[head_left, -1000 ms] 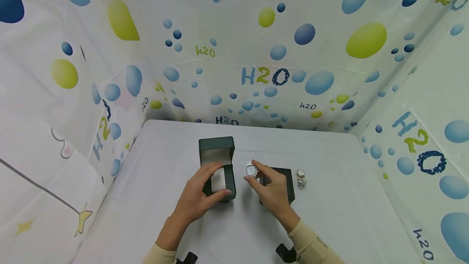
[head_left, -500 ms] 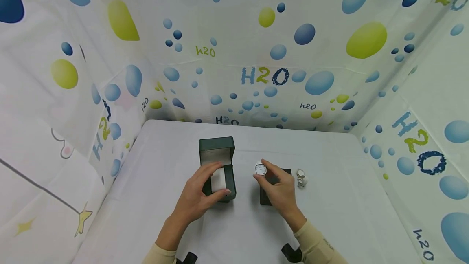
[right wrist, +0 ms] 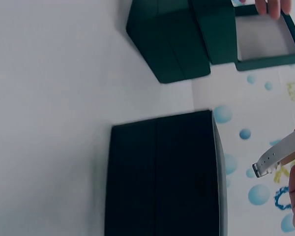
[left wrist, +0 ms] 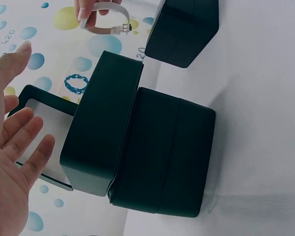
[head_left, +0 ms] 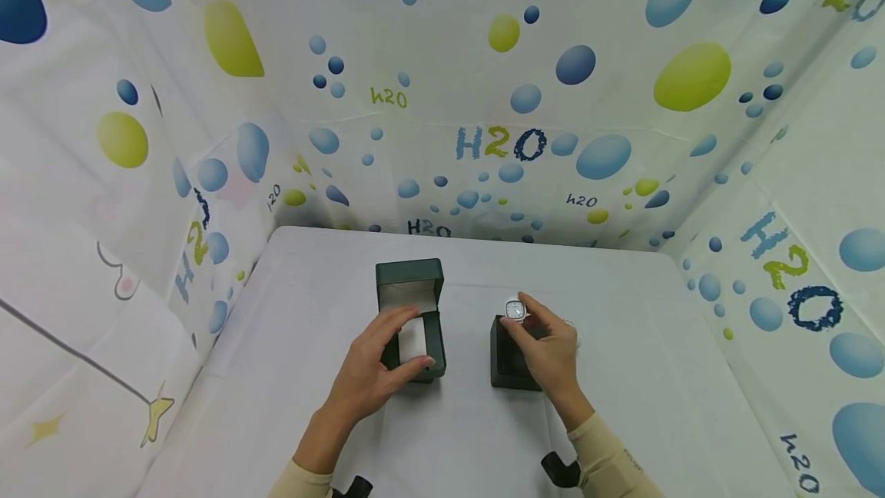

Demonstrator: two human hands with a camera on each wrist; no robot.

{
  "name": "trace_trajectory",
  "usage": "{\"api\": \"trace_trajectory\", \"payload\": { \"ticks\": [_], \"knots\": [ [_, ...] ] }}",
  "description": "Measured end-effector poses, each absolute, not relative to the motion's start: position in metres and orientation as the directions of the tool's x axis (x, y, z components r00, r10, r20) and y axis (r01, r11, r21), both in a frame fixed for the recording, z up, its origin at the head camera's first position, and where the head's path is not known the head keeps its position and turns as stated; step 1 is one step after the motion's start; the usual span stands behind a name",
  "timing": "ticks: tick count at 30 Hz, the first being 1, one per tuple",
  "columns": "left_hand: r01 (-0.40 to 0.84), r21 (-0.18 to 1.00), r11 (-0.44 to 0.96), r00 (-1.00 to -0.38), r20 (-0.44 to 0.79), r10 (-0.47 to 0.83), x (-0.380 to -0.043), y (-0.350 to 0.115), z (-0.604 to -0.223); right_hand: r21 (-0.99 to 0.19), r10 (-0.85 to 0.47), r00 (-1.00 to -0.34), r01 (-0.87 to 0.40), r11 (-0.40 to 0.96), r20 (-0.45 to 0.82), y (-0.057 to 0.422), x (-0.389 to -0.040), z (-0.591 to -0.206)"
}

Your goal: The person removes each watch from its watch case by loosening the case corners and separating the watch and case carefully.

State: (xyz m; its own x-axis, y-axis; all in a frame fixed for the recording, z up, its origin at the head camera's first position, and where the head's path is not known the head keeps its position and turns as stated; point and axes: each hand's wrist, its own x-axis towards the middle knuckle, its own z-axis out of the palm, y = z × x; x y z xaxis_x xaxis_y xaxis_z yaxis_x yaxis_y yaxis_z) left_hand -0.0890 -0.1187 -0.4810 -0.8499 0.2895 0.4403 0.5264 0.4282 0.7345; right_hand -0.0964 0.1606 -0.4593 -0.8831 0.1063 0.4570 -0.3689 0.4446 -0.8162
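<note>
My left hand [head_left: 376, 363] rests with spread fingers over the green watch box [head_left: 409, 271], whose lid stands up. Inside the box lies a white cushion [head_left: 412, 340], partly under those fingers. Between thumb and fingertips my right hand [head_left: 555, 352] pinches a wristwatch [head_left: 515, 310] with a square white face. Its pale strap [left wrist: 124, 14], buckled into a loop, shows in the left wrist view. Below the right hand stands a second dark box [head_left: 510, 367], partly covered by that hand. A silvery-white watch [head_left: 572, 325] lies behind the hand, mostly hidden.
A white cloth covers the table [head_left: 311, 290]. Behind and at both sides hangs a white curtain [head_left: 449, 75] with blue and green spots and lettering. Dark camera mounts [head_left: 560, 471] stick out from the wrists near the front edge.
My right hand has moved to the right with the wristwatch, from beside the green box to over the second box, and now hides most of the other watch. The left hand stays put.
</note>
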Motion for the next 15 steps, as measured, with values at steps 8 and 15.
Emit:
{"api": "trace_trajectory", "payload": {
  "ticks": [8,15],
  "knots": [
    [0.53,0.735,0.422,-0.848,0.445,0.289,-0.088,-0.118,-0.481,-0.824,0.178,-0.882,-0.312,0.473,0.436,0.174,-0.101,-0.461],
    [0.524,0.735,0.431,-0.851,0.44,0.286,-0.088,-0.117,-0.479,-0.815,0.22,-0.856,-0.322,0.482,0.467,0.188,-0.103,-0.462]
  ]
}}
